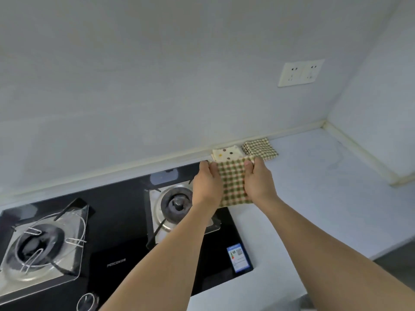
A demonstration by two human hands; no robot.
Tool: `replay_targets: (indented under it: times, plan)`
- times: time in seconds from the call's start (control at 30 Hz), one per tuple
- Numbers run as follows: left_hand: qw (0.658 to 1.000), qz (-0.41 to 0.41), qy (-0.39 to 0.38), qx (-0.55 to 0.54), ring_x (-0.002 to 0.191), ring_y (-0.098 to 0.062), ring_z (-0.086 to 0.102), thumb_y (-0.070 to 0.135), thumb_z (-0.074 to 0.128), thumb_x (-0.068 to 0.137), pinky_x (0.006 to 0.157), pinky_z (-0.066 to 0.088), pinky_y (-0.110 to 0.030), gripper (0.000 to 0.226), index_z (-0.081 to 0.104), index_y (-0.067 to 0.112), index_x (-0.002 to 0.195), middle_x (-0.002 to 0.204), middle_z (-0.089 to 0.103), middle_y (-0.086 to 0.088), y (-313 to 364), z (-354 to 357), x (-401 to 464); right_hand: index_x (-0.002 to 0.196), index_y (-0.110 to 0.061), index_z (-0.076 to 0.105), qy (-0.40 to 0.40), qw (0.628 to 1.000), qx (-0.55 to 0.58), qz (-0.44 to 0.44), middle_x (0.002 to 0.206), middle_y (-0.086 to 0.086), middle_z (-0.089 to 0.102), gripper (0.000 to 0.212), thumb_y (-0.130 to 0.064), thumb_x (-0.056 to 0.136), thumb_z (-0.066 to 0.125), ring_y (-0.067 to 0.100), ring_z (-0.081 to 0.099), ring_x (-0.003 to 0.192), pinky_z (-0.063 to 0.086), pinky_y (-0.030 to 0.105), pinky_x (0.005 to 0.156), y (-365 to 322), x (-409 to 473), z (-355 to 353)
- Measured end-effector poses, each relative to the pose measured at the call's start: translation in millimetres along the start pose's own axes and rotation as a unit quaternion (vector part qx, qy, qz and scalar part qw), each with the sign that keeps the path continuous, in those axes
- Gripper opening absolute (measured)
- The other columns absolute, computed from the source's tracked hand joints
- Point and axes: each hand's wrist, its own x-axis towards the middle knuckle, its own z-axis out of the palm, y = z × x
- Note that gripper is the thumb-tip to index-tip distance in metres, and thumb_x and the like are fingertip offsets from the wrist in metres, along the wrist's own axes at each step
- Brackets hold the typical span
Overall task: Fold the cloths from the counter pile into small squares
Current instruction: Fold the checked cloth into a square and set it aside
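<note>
On the pale counter (314, 187) beside the hob (125, 232), left hand (207, 182) and right hand (260, 180) both pinch the checked cloth (232, 185) by its far corners, limp and light, best gripped there.

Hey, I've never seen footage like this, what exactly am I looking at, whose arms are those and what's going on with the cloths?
This is one picture from a camera worn on a person's head, looking down at their own bare arms. The left hand and right hand each pinch a side of a green checked cloth, held over the white counter. Behind it, against the wall, lie a folded dotted cloth and a folded checked cloth. On the left is a black gas hob.
</note>
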Motion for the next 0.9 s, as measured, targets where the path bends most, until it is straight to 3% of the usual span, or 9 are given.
replay_targets:
  times: [0.17,0.3,0.4,0.5,0.63,0.9]
  plan:
    - [1.000,-0.017,-0.013,0.000,0.066,-0.015,0.049,0.036,0.027,0.104,0.055,0.039,-0.031,0.031,0.045,0.012,0.098,0.081,0.054,-0.002,15.1,52.5,32.8,0.093,-0.014,0.042,-0.009,1.000,-0.005,0.007,0.076,-0.003,0.052,0.028,-0.035,0.104,0.027,0.010,0.049,0.063,0.035,0.027,0.051,34.0,53.3,-20.2]
    - [1.000,-0.022,0.001,0.000,0.064,-0.015,0.046,0.036,0.026,0.104,0.052,0.036,-0.030,0.030,0.044,0.014,0.094,0.081,0.053,-0.003,30.1,108.1,81.7,0.080,-0.018,0.040,-0.015,1.000,0.002,-0.006,0.073,-0.002,0.050,0.031,-0.035,0.104,0.030,0.013,0.046,0.062,0.035,0.029,0.052,65.3,125.2,-33.8]
    - [0.999,-0.035,0.026,0.000,0.064,-0.016,0.048,0.033,0.026,0.104,0.052,0.036,-0.031,0.029,0.044,0.012,0.096,0.078,0.053,-0.002,37.2,157.3,121.6,0.088,-0.014,0.047,-0.033,0.999,0.006,-0.007,0.079,-0.001,0.053,0.030,-0.036,0.103,0.032,0.014,0.050,0.069,0.039,0.030,0.059,94.2,191.5,-39.4]
    - [0.998,-0.034,0.046,0.025,0.068,-0.018,0.052,0.034,0.026,0.104,0.054,0.040,-0.032,0.029,0.045,0.013,0.098,0.078,0.055,-0.002,36.8,205.2,165.5,0.088,-0.013,0.046,-0.031,0.999,-0.001,-0.014,0.078,-0.002,0.051,0.030,-0.035,0.103,0.034,0.013,0.048,0.067,0.035,0.029,0.055,128.4,251.7,-37.1]
    - [0.995,-0.041,0.063,0.063,0.067,-0.021,0.055,0.035,0.024,0.103,0.060,0.045,-0.038,0.028,0.042,0.014,0.097,0.076,0.057,-0.004,20.6,260.5,215.5,0.089,-0.015,0.044,-0.042,0.997,-0.058,-0.043,0.079,-0.001,0.054,0.026,-0.034,0.103,0.033,0.017,0.051,0.070,0.037,0.031,0.058,171.5,315.1,-23.2]
    - [0.976,-0.087,0.067,0.186,0.070,-0.021,0.047,0.023,0.019,0.101,0.063,0.035,-0.037,0.019,0.036,0.015,0.101,0.075,0.051,0.000,-18.8,316.5,260.4,0.097,-0.015,0.045,-0.049,0.975,-0.188,-0.111,0.086,0.008,0.062,0.027,-0.034,0.103,0.028,0.028,0.058,0.074,0.048,0.039,0.063,234.1,375.7,28.2]
